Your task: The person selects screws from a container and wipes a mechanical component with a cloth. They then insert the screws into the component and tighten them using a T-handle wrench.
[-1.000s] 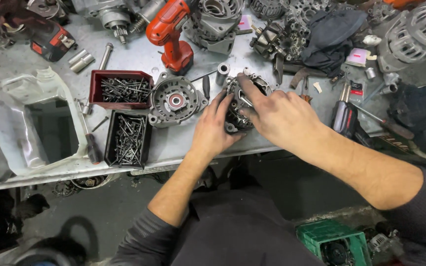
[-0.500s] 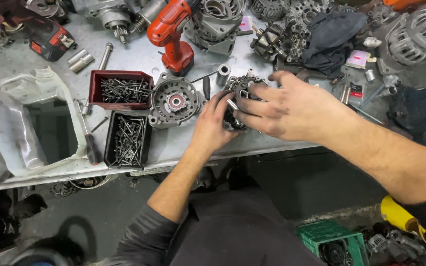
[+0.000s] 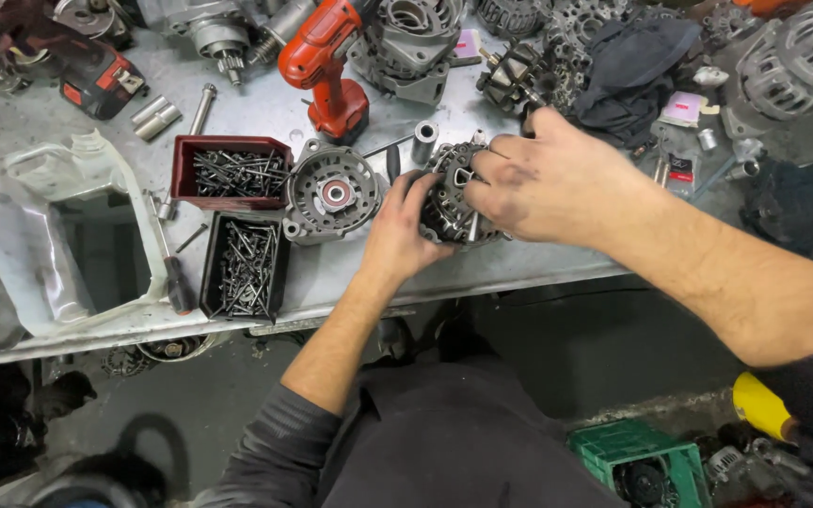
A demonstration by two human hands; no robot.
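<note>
My left hand [image 3: 402, 226] grips the left side of a dark, ribbed alternator part [image 3: 451, 202] that rests on the grey workbench [image 3: 350, 273]. My right hand [image 3: 548, 179] is closed over its top and right side, fingers on the housing's edge. Just left of it lies a round grey alternator end cover [image 3: 333, 193] with a red centre. A short metal sleeve [image 3: 423, 141] stands behind the part.
A red tray of bolts [image 3: 228, 171] and a black tray of bolts [image 3: 242, 268] sit left. A red cordless drill [image 3: 326, 61] stands behind. A cut white plastic jug [image 3: 44, 235] is far left. More alternators [image 3: 792, 66] crowd the back. A green crate [image 3: 637, 461] is on the floor.
My right forearm has swung up and to the right, and the hand has shifted from lying over the part to gripping its top and right edge. The left hand stays put.
</note>
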